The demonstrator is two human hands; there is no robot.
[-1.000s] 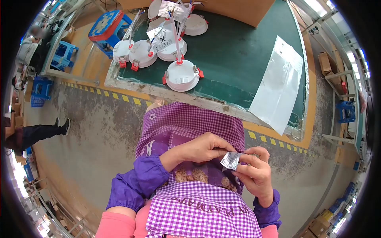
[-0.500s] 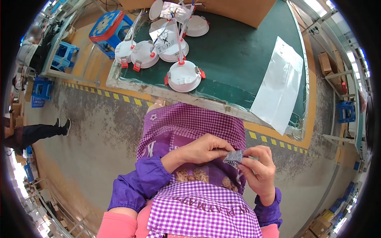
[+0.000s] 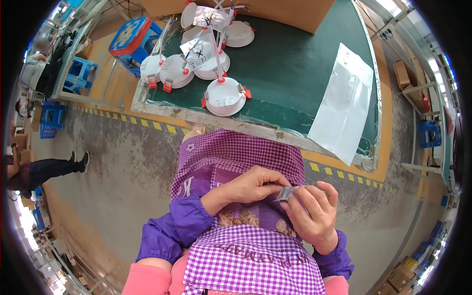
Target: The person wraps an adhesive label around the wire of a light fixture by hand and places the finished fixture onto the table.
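Note:
Over my lap, a small grey printed piece [image 3: 284, 193] sits between my two hands, partly covered by fingers; its exact kind cannot be made out. My left hand [image 3: 251, 185] is closed, with thumb and forefinger pinching its left side. Against its right side press the fingers of my right hand [image 3: 313, 211], bent around it, while one finger sticks out. Beyond my lap, the nearest white round downlight [image 3: 225, 97] with red clips stands at the table's front edge, out of reach of both hands' grip.
Several more downlights [image 3: 177, 71] with wires and labels cluster on the green table [image 3: 285, 73]. A white plastic bag [image 3: 342, 105] overhangs its front right edge. A cardboard box [image 3: 275, 14] stands behind. Blue stools [image 3: 135, 44] and a person's legs [image 3: 54, 169] are at left.
My right hand has turned and shifted slightly left, its fingers closing further over the grey piece, which shows less now. My left hand stays about where it was.

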